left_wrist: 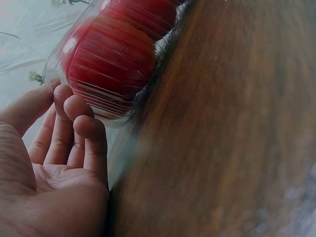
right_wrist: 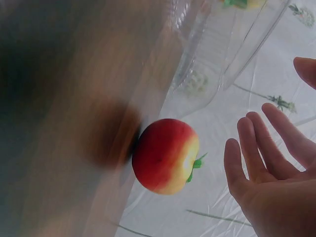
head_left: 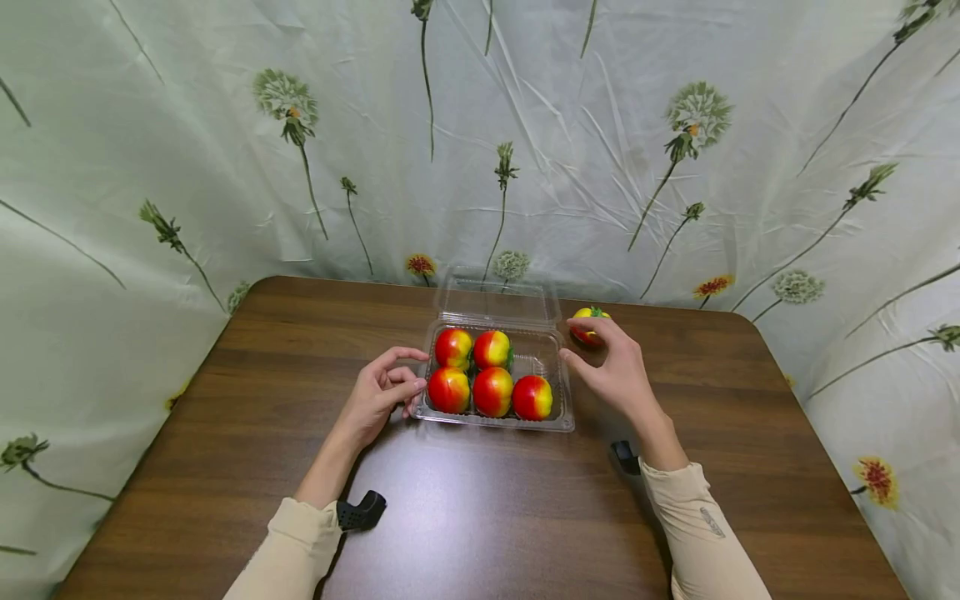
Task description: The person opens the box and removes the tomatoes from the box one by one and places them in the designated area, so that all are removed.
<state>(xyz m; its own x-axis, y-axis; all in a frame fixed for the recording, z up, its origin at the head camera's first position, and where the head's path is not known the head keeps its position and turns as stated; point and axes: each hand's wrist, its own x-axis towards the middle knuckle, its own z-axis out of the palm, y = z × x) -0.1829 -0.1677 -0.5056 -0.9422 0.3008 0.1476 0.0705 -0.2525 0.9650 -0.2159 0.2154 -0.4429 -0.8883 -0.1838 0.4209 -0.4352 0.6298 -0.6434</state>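
A clear plastic clamshell box [head_left: 492, 422], its lid [head_left: 498, 297] tipped back, sits on the table. Several red-and-yellow round fruits [head_left: 492, 392] fill it except for the back right spot. My left hand [head_left: 378, 392] holds the box by its left side, thumb and fingertips at the rim; in the left wrist view the ribbed wall [left_wrist: 106, 94] is right at the fingertips. One more such fruit [right_wrist: 165, 156], with a green leafy top, rests on the table right of the box. My right hand [head_left: 618, 367] hovers by it, fingers spread and apart from it.
The brown wooden table [head_left: 300, 333] runs back to a pale curtain [head_left: 375, 125] printed with dandelions. Behind the box, the raised lid overlaps the table's far edge in the head view. Black wrist cameras [head_left: 363, 510] are strapped to both forearms.
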